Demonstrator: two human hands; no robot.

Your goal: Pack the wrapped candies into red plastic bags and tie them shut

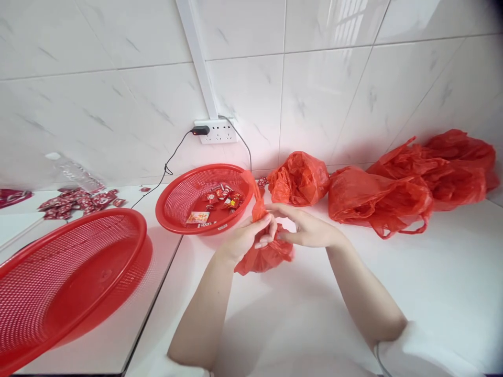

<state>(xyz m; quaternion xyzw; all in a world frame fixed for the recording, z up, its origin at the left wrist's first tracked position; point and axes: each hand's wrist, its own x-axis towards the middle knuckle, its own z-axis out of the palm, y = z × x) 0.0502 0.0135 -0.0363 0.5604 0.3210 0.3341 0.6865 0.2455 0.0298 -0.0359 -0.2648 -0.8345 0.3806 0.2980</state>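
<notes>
A small red plastic bag (264, 257) is in front of me at the middle of the white table, its neck gathered and standing up. My left hand (249, 235) is closed around that neck, fingers curled inward. Just to the right, my right hand (308, 226) has its thumb and forefinger spread apart beside the bag, fingertips at or close to the gathered plastic. Whether they touch it, I cannot tell. What the bag contains is hidden.
Behind the hands sits a round red basket (167, 214) with several small wrapped packets. A larger red basket (135, 230) is at the left, near a pile of red packets (74, 201). Red bags (298, 178) line the wall at right. A cable (178, 149) runs from the socket (218, 132).
</notes>
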